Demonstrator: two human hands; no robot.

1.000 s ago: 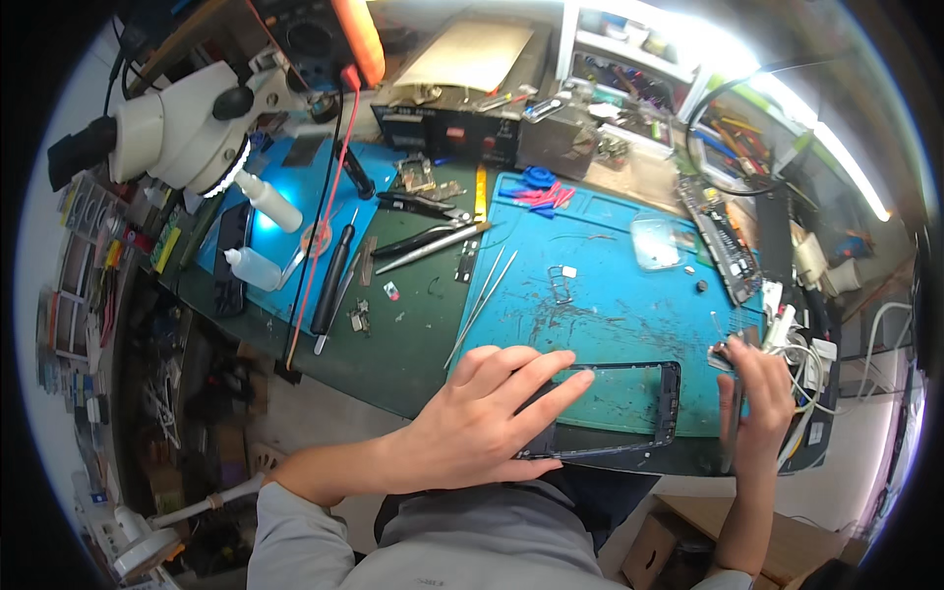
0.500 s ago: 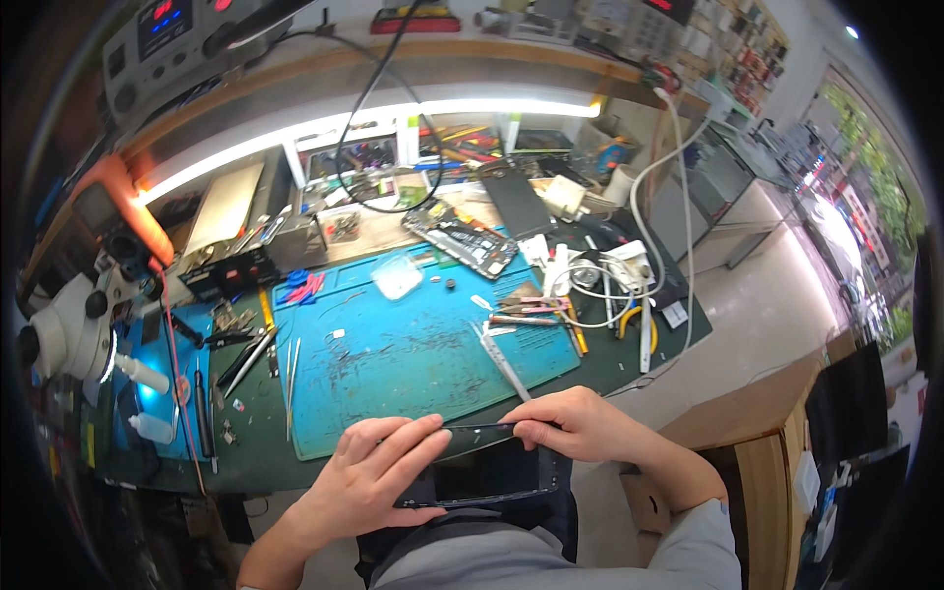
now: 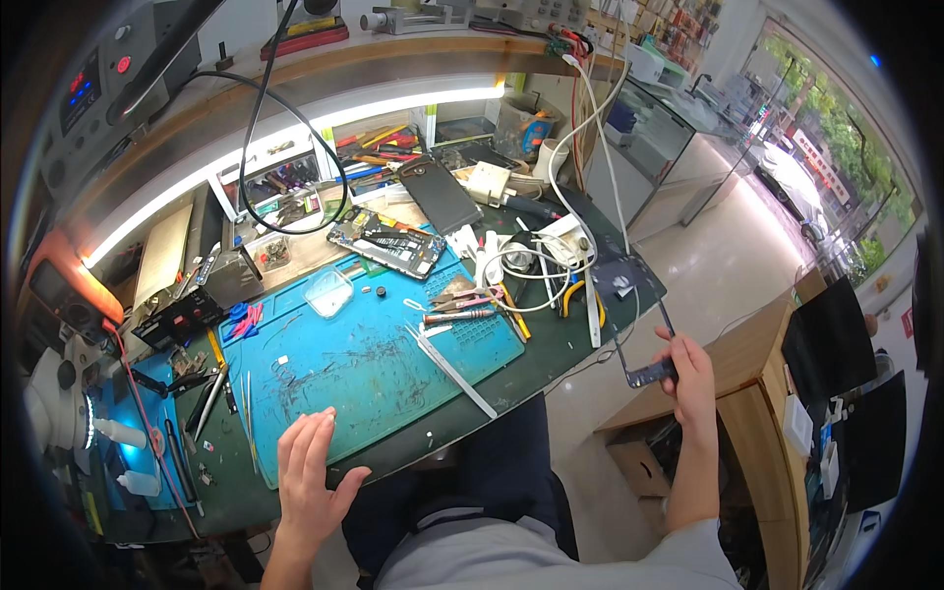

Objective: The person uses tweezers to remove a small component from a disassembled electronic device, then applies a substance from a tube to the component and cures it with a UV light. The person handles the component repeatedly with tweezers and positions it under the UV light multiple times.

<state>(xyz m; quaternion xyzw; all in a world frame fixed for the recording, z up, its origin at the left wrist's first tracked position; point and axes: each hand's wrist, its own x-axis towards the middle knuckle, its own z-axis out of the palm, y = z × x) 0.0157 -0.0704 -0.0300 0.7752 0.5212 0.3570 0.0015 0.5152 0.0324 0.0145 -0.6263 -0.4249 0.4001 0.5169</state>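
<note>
My right hand [image 3: 691, 379] grips a thin black phone frame [image 3: 645, 376] by its near end, out past the right edge of the bench. The frame's middle is open, with the floor showing through. My left hand [image 3: 310, 482] hovers at the near edge of the blue repair mat [image 3: 354, 379], fingers stretched out, thumb apart, holding nothing. Silver tweezers [image 3: 454, 374] lie across the mat's near right edge. At the mat's far side are a clear plastic box [image 3: 327, 293] and an opened phone [image 3: 388, 243] with its inner parts showing.
A dark flat panel [image 3: 440, 195] leans behind the opened phone. White cables [image 3: 516, 258], pliers and screwdrivers crowd the bench's right side. A microscope [image 3: 59, 398] and an orange multimeter [image 3: 69, 285] stand at left. A wooden cabinet [image 3: 742, 379] is at right.
Both hands were on the phone frame near my lap. My left hand has let go and moved left; my right hand has carried the frame off to the right. The view has turned rightward.
</note>
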